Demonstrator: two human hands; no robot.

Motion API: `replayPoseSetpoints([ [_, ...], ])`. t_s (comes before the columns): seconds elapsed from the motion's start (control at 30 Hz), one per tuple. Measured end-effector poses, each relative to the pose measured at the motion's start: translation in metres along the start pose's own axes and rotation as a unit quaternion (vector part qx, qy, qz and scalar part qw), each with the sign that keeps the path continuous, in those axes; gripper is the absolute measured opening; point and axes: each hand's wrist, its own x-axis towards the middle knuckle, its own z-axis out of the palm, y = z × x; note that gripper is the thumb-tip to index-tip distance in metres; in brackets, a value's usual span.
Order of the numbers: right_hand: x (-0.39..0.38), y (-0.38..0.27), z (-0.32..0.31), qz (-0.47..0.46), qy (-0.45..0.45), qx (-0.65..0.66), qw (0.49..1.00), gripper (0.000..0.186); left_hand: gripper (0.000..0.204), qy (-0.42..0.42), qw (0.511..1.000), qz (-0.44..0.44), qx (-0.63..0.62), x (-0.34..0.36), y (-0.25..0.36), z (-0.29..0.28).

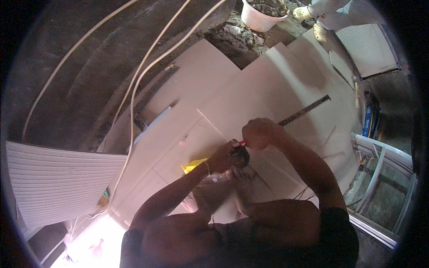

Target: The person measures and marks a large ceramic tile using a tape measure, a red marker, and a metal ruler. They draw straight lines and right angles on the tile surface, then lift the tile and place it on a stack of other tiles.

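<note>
In the head view my left hand (223, 156) is closed at the centre, around or against a dark, rounded object (240, 157) that I cannot make out clearly. My right hand (261, 133) is closed just beside it, gripping a small red object (242, 143) whose far part is hidden. A long dark measuring strip (304, 110) with a small hook at its end reaches from behind my right hand across the large pale tiles (277, 80). A crumpled yellow item (192, 165) lies beside my left wrist.
Loose cables (134, 89) cross at left, above a ribbed white panel (62, 183). A white bucket of rubble (260, 22) and another person's feet (319, 32) are at the top. At right are a boxed panel (364, 49), blue packages (371, 118) and a ladder-like metal frame (380, 165).
</note>
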Motion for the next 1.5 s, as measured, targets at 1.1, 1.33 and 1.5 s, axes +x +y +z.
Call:
replayPoseSetpoints([
  [1.1, 0.129, 0.295, -0.051, 0.196, 0.31, -0.041, 0.929, 0.021, 0.016, 0.248, 0.834, 0.141, 0.472, 0.053, -0.069, -0.123],
  [1.33, 0.151, 0.317, -0.056, 0.216, 0.264, -0.036, 0.939, 0.021, 0.019, 0.249, 0.857, -0.018, 0.452, 0.083, -0.078, -0.123],
  [1.5, 0.16, 0.324, -0.051, 0.217, 0.225, -0.025, 0.949, 0.023, 0.018, 0.153, 0.837, -0.061, 0.522, 0.087, -0.074, -0.137],
])
